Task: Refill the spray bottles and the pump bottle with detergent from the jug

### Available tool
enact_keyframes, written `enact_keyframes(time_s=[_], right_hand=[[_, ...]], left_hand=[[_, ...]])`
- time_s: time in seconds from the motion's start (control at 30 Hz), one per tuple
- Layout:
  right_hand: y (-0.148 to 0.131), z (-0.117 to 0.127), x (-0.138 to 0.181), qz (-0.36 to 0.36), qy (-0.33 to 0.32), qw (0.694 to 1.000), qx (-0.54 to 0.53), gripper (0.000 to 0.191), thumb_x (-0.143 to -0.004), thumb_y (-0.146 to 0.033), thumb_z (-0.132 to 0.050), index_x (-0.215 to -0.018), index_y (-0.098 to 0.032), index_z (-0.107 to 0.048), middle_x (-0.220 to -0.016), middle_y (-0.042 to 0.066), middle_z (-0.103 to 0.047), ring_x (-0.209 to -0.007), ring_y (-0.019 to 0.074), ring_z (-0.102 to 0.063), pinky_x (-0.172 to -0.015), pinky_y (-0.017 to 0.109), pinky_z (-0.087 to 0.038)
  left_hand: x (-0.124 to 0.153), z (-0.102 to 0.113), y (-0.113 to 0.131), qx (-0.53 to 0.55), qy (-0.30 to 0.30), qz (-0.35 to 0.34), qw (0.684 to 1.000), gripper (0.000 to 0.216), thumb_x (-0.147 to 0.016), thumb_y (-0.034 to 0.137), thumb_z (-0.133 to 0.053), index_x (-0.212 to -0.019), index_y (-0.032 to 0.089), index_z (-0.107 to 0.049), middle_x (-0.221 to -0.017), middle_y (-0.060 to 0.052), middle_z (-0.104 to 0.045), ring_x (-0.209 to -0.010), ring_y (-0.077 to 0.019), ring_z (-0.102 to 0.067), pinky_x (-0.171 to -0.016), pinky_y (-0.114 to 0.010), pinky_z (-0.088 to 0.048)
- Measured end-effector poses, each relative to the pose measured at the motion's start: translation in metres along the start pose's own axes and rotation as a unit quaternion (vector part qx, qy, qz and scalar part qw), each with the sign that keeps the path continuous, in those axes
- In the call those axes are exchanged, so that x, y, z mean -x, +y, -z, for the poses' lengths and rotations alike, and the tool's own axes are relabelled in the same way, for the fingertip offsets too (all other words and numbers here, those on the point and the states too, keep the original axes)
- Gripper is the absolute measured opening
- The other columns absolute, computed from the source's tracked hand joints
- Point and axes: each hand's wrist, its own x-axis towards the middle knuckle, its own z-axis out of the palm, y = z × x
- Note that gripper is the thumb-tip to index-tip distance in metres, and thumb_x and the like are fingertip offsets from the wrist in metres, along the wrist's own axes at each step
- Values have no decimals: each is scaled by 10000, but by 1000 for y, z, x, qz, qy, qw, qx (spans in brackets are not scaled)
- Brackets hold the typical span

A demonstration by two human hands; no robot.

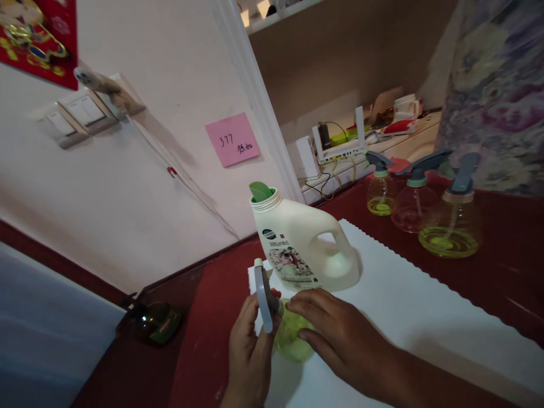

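Note:
Between my hands is a clear, round spray bottle (294, 340) with yellow-green liquid and a grey spray head (264, 297), over a white sheet (382, 317). My left hand (250, 345) wraps round the spray head and neck. Against the bottle's right side, my right hand (340, 334) has its fingers on the upper body and its thumb lower down. The bottle's neck is partly hidden by my left hand. Just behind stands a cream detergent jug (308, 243), uncapped, with a green pouring spout (260, 191) in its mouth.
At the right, several similar spray bottles (451, 226) stand on the dark red table (199, 334). A dark pump bottle (157, 323) is at the left by a blue cloth (46, 328). A pink note (232, 140) sticks to the wall; a white router (340, 148) stands behind.

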Motion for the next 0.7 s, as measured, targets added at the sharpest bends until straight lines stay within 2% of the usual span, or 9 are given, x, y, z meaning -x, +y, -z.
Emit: enact_keyframes(time_s=[0.07,0.13,0.2,0.27,0.37,0.47,0.57,0.7], right_hand=[[0,1,1,10,6,1000,12,403,-947,-118,-504,-1336,-201,-569,-1233,104,-654,-1112,253,-630,-908,474,-589],[-1,7,-2,33,38,998,42,408,-958,-115,-500,-1355,-196,-547,-1260,117,-645,-1139,248,-623,-927,462,-587],[-4,17,-12,77,87,989,86,421,-972,-90,-483,-1378,-195,-523,-1346,132,-613,-1223,243,-584,-990,459,-555],[-8,30,-29,135,101,977,134,452,-980,-54,-469,-1396,-226,-513,-1467,111,-552,-1336,239,-508,-1070,467,-494],[-14,47,-58,215,5,956,197,432,-1020,-116,-491,-1406,-307,-537,-1590,44,-450,-1485,245,-347,-1174,505,-372],[-17,54,-79,275,-80,930,229,311,-1047,-220,-493,-1318,-294,-627,-1523,57,-534,-1480,265,-368,-1169,556,-349],[-19,51,-88,307,-96,916,239,231,-1031,-250,-532,-1184,-261,-705,-1299,57,-675,-1346,261,-503,-1106,507,-413],[-22,49,-92,322,-100,909,245,174,-1003,-254,-577,-1039,-238,-746,-1078,52,-691,-1158,265,-548,-1013,463,-446]], left_hand=[[-1,0,2,-7,-8,-7,1000,260,-919,402,-674,-1091,214,-726,-1047,-77,-712,-967,-237,-646,-864,-312,-496],[-1,1,3,-14,-19,-14,1000,243,-923,386,-669,-1084,212,-722,-1065,-82,-709,-989,-246,-647,-887,-329,-488],[-2,1,3,-16,-29,-17,999,231,-931,366,-660,-1099,215,-711,-1116,-87,-703,-1026,-255,-642,-913,-345,-482],[-2,2,1,-14,-34,-20,999,237,-939,353,-651,-1130,220,-695,-1168,-90,-691,-1063,-262,-633,-937,-361,-479],[-1,1,-4,-27,-24,-22,999,222,-945,346,-643,-1119,217,-690,-1091,-76,-692,-1045,-258,-637,-914,-349,-492],[-1,-1,-7,-33,-7,-34,999,205,-934,344,-657,-1082,211,-703,-1001,-62,-692,-956,-236,-644,-839,-315,-510],[1,-6,-10,6,-5,-40,999,229,-927,350,-660,-1105,214,-707,-1066,-76,-694,-992,-244,-644,-878,-338,-519],[5,-11,-10,47,0,0,999,320,-908,384,-680,-1172,203,-685,-1121,-103,-684,-990,-259,-654,-813,-337,-545]])
